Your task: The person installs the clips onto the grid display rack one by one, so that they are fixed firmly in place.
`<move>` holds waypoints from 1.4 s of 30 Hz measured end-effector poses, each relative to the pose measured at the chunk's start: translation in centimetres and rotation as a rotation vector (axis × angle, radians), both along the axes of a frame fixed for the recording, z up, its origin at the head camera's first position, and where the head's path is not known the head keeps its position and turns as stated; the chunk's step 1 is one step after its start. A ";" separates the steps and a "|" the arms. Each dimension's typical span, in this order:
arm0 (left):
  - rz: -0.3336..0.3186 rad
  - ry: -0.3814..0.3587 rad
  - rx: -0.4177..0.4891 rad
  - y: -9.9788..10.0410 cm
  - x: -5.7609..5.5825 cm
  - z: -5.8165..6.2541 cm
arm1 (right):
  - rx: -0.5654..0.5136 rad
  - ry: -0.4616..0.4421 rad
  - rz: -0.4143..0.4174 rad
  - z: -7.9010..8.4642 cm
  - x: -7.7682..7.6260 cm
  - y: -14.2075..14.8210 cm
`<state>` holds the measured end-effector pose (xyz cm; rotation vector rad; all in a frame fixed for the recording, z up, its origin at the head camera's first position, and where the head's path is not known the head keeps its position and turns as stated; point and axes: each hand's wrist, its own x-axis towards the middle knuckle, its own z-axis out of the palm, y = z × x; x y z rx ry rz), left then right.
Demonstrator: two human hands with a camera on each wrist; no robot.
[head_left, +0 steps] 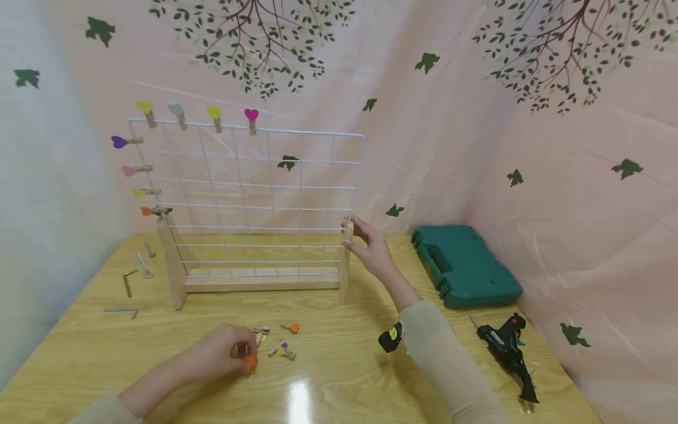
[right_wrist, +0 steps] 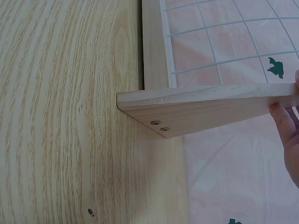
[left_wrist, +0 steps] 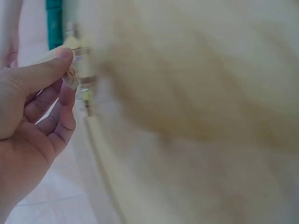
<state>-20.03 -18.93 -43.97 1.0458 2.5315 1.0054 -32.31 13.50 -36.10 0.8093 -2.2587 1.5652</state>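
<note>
My left hand point(head_left: 214, 355) is low over the table, pinching a mini clothespin with an orange heart point(head_left: 251, 361) between thumb and fingers. Just beyond it lie several loose heart clothespins point(head_left: 282, 351) in a small heap, and another orange-heart one point(head_left: 291, 327) lies a little apart. A white wire grid point(head_left: 270, 194) stands upright in a wooden stand point(head_left: 265, 284). Around the top of the stand's right post point(head_left: 344, 271), my right hand point(head_left: 375, 254) grips with thumb and fingers; in the right wrist view its fingers point(right_wrist: 282, 123) touch the board's edge.
Several heart clothespins, such as a pink one point(head_left: 251, 118), are clipped along the grid's top and left edges. Bolts point(head_left: 144, 266) and hex keys point(head_left: 120, 310) lie at left. A green case point(head_left: 466, 265) and a black glue gun point(head_left: 505, 350) lie at right.
</note>
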 end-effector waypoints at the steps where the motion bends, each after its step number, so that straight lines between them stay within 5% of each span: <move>1: 0.023 -0.006 0.013 0.2 -0.1 0.5 | 0.002 -0.002 -0.003 0.0 0.0 0.0; 7: 0.039 0.143 0.112 1.5 -0.8 5.3 | -0.008 -0.013 -0.012 0.2 0.2 0.1; 11: 0.059 0.264 0.148 2.5 -1.5 9.8 | -0.008 -0.005 -0.018 0.2 0.1 0.3; 15: 0.116 0.304 0.229 3.6 -2.5 15.0 | -0.007 -0.012 -0.019 0.1 0.0 0.4; 21: 0.331 0.507 0.311 4.8 -4.8 22.5 | -0.009 -0.021 -0.024 -0.1 -0.1 0.6; 25: 0.466 0.641 0.321 5.4 -6.6 26.3 | -0.016 -0.011 -0.004 -0.1 -0.1 0.6; 28: 0.519 0.686 0.344 5.8 -7.9 28.3 | -0.017 -0.014 0.004 -0.1 -0.1 0.6; 33: 0.585 0.631 0.353 6.4 -9.6 30.3 | -0.012 -0.022 0.004 0.0 0.0 0.5; 42: 0.585 0.511 0.409 7.1 -11.6 31.4 | -0.039 -0.038 0.027 0.0 0.2 0.1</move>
